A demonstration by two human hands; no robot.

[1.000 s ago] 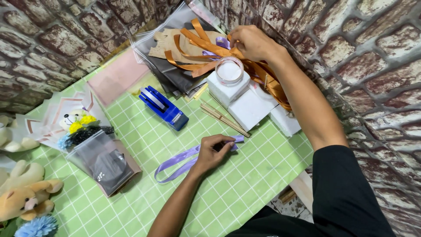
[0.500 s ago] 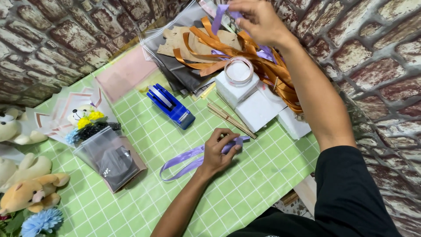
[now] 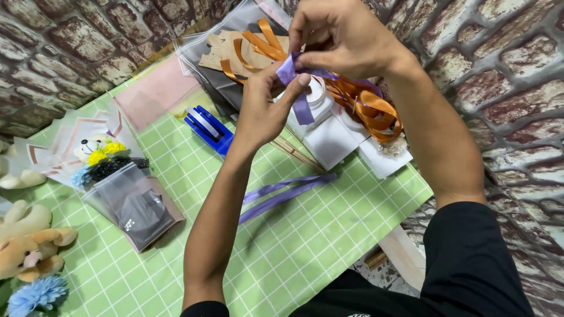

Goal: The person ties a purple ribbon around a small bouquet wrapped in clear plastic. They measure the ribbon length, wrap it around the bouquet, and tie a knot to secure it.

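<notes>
Head view: left hand and right hand are both pinching a purple ribbon, fingers closed on it, raised above the orange ribbons. Ribbon's loose tails are trailing across the green checked tablecloth, near a blue stapler.

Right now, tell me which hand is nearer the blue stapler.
Left. The left hand is raised just right of the blue stapler, pinching the purple ribbon. The right hand is higher and farther right, above the orange ribbon.
</notes>
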